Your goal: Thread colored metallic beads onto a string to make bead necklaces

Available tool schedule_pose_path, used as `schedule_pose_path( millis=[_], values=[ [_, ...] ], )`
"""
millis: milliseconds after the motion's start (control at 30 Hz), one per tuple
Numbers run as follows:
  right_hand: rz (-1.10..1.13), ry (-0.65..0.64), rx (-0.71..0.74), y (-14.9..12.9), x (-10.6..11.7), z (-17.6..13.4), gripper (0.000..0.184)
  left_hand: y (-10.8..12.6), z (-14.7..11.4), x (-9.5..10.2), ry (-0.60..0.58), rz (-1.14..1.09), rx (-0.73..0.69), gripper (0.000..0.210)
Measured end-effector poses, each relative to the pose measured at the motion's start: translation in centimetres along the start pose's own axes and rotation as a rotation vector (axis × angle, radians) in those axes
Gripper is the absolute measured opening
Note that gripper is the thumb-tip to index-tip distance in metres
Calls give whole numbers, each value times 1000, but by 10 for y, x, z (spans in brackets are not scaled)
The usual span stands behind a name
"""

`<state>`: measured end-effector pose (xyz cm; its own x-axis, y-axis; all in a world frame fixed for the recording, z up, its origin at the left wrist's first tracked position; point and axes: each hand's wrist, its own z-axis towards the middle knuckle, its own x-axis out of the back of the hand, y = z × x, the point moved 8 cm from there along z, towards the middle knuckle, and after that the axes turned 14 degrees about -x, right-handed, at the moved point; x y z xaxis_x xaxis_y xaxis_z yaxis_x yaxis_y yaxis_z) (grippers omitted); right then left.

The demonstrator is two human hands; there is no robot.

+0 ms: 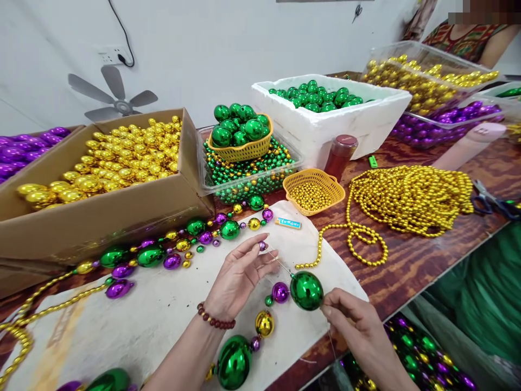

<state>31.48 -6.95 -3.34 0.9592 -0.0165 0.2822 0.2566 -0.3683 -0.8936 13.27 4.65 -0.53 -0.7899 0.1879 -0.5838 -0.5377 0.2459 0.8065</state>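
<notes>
My left hand (240, 266), with a beaded bracelet at the wrist, pinches a small purple bead (262, 246). A thin thread (280, 262) runs from there to a large shiny green bead (306, 290). At that bead's far end the fingertips of my right hand (352, 320) are closed, and loose thread hangs below them. Beneath the hands, a purple bead (280, 292), a gold bead (265, 323) and another large green bead (235, 362) lie in a row on the pale cloth (171, 331). A finished-looking beaded strand (150, 254) curves along the cloth's back edge.
Behind stand a cardboard box (195, 157) of gold beads, a yellow basket (240, 153) of green beads and a white foam box (325, 125). Gold bead chains (411, 201), a small basket (336, 193) and scissors (484, 198) lie rightward. A person (459, 41) is at the far right.
</notes>
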Motion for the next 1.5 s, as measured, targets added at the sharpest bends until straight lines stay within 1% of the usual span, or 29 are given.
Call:
schedule_pose_path(
  millis=[100, 200, 267, 333, 433, 500, 567, 633, 700, 767, 833, 933, 967, 1033, 1100, 1133, 1200, 1267, 1300, 1333, 1400, 1433, 1500],
  values=[
    [29, -3, -11, 5, -2, 1, 28, 5, 1, -2, 0, 69, -49, 37],
    [171, 19, -24, 9, -6, 7, 28, 5, 1, -7, -10, 105, -72, 42],
    [266, 35, -36, 10, -9, 15, 28, -2, 0, -12, -35, 133, -27, 37],
    [311, 34, -52, 10, -12, 24, 27, -11, -1, -18, -59, 159, 13, 28],
    [299, 32, -53, 11, -12, 39, 27, -19, 4, -23, -56, 201, 7, 24],
    [261, 27, -49, 13, -8, 47, 26, -21, 10, -23, -37, 281, -16, 24],
    [208, 34, -44, 16, 0, 53, 23, -21, 16, -20, -7, 382, -44, 26],
    [147, 80, -29, 14, 11, 55, 20, -18, 22, -18, 17, 465, -78, 28],
    [100, 151, 2, 3, 22, 57, 18, -13, 26, -21, 5, 535, -130, 27],
    [90, 185, 62, -18, 28, 58, 17, -7, 29, -28, -40, 608, -196, 24],
    [120, 129, 132, -44, 23, 62, 19, 3, 31, -41, -99, 667, -275, 21],
    [102, -38, 237, -78, 4, 69, 19, 23, 30, -67, -195, 752, -429, 19],
    [72, -70, 267, -85, -1, 72, 18, 30, 29, -75, -216, 778, -480, 19],
    [8, -90, 312, -92, -6, 74, 18, 44, 26, -87, -242, 811, -558, 19],
    [-21, -85, 332, -93, -4, 76, 20, 53, 24, -92, -263, 807, -587, 18],
    [-28, -82, 340, -93, -2, 75, 21, 55, 24, -91, -268, 793, -581, 19],
    [-29, -69, 355, -95, 4, 72, 24, 52, 24, -82, -261, 748, -527, 24],
    [14, -69, 361, -103, 11, 68, 25, 39, 25, -71, -276, 700, -423, 29],
    [61, -80, 358, -109, 14, 66, 25, 29, 25, -68, -323, 678, -359, 31],
    [122, -95, 356, -118, 17, 63, 24, 18, 24, -69, -394, 652, -299, 34],
    [251, -133, 358, -139, 23, 58, 22, 3, 19, -76, -536, 599, -228, 38],
    [299, -146, 366, -151, 27, 55, 22, -1, 17, -81, -586, 579, -224, 38],
    [350, -147, 409, -178, 35, 49, 19, -2, 16, -92, -635, 580, -246, 34]
  ],
)
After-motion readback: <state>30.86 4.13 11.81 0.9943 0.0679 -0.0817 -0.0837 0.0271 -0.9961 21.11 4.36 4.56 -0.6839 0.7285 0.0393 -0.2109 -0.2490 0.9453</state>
